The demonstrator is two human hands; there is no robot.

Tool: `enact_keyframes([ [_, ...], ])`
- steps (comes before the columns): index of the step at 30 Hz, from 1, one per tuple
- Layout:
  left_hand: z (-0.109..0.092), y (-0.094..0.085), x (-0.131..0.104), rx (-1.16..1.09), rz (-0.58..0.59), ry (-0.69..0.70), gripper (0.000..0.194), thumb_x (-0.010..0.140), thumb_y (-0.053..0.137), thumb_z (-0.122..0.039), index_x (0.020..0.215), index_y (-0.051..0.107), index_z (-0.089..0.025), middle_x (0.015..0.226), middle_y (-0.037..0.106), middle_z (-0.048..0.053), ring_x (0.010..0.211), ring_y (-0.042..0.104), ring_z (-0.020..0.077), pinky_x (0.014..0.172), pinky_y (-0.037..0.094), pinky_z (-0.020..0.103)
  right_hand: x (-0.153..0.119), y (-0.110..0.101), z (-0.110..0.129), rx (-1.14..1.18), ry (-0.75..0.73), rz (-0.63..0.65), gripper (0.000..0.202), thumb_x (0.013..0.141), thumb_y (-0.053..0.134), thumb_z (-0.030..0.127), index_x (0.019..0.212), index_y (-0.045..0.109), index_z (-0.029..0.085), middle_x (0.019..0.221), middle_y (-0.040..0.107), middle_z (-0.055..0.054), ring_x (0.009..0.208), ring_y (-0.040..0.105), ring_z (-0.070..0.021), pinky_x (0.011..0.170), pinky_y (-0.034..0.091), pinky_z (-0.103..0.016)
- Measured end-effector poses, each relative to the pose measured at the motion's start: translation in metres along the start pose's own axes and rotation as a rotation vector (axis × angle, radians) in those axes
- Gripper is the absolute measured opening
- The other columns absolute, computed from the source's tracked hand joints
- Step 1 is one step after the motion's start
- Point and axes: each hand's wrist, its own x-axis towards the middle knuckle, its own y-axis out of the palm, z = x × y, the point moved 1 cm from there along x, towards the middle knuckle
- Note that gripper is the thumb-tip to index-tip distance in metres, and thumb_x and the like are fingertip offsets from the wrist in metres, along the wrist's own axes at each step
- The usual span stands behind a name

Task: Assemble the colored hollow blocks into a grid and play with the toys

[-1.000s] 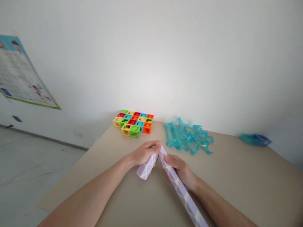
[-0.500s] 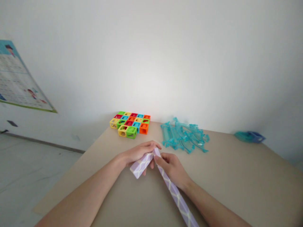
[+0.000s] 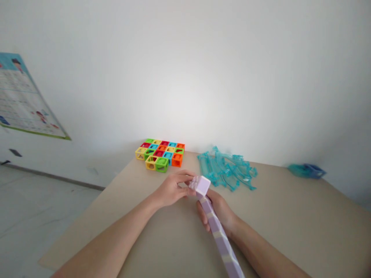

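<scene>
A long lilac and white twist snake puzzle (image 3: 219, 233) runs from my hands down past the bottom edge of the view. Its far end (image 3: 203, 186) is bent, with a pale square face turned up. My left hand (image 3: 175, 189) grips that end between thumb and fingers. Just below the bend, my right hand (image 3: 218, 210) is wrapped round the long part, its fingers curling underneath. Some of the puzzle is hidden by my fingers.
Colourful cube blocks (image 3: 160, 151), joined in a flat group, sit at the table's back left. A heap of clear teal track pieces (image 3: 226, 168) lies behind my hands. Farther right is a blue and teal piece (image 3: 308, 170). The table (image 3: 290, 216) meets a white wall.
The short end of the puzzle has turned from pointing left and down to facing up at the top. My left hand has shifted its grip onto it; my right hand has moved slightly down.
</scene>
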Motion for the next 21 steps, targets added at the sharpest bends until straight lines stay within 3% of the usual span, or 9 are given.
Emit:
enact_keyframes([
  [6, 0.002, 0.010, -0.001, -0.002, -0.133, -0.030, 0.025, 0.077, 0.069, -0.038, 0.082, 0.070, -0.014, 0.077, 0.059, 0.003, 0.057, 0.060, 0.0129, 0.052, 0.048, 0.024, 0.001, 0.005, 0.001, 0.106, 0.016, 0.061, 0.031, 0.086, 0.036, 0.042, 0.085, 0.055, 0.018, 0.038, 0.048, 0.004, 0.024, 0.043, -0.0118, 0.024, 0.030, -0.018],
  [13, 0.001, 0.027, -0.001, 0.044, -0.428, -0.138, 0.034, 0.077, 0.066, -0.046, 0.064, 0.061, -0.015, 0.053, 0.056, -0.001, 0.043, 0.052, 0.0110, 0.043, 0.038, 0.021, 0.002, 0.015, -0.004, 0.055, -0.063, 0.045, 0.041, 0.086, 0.041, 0.057, 0.086, 0.052, 0.017, 0.038, 0.049, 0.005, 0.024, 0.042, -0.0113, 0.025, 0.030, -0.018],
  [17, 0.004, 0.027, 0.000, 0.001, -0.504, -0.238, 0.044, 0.073, 0.067, -0.051, 0.053, 0.048, -0.018, 0.042, 0.048, -0.004, 0.038, 0.046, 0.0096, 0.040, 0.033, 0.020, 0.000, 0.027, -0.012, -0.043, -0.153, -0.002, 0.049, 0.081, 0.043, 0.066, 0.084, 0.050, 0.018, 0.041, 0.052, 0.003, 0.028, 0.045, -0.0130, 0.028, 0.034, -0.021],
  [21, 0.007, 0.025, 0.001, -0.070, -0.552, -0.341, 0.049, 0.070, 0.068, -0.056, 0.049, 0.046, -0.018, 0.041, 0.044, -0.005, 0.038, 0.043, 0.0091, 0.040, 0.032, 0.021, 0.002, 0.030, -0.016, -0.081, -0.199, -0.040, 0.051, 0.079, 0.045, 0.070, 0.085, 0.049, 0.019, 0.044, 0.052, 0.005, 0.028, 0.042, -0.0123, 0.029, 0.035, -0.023],
])
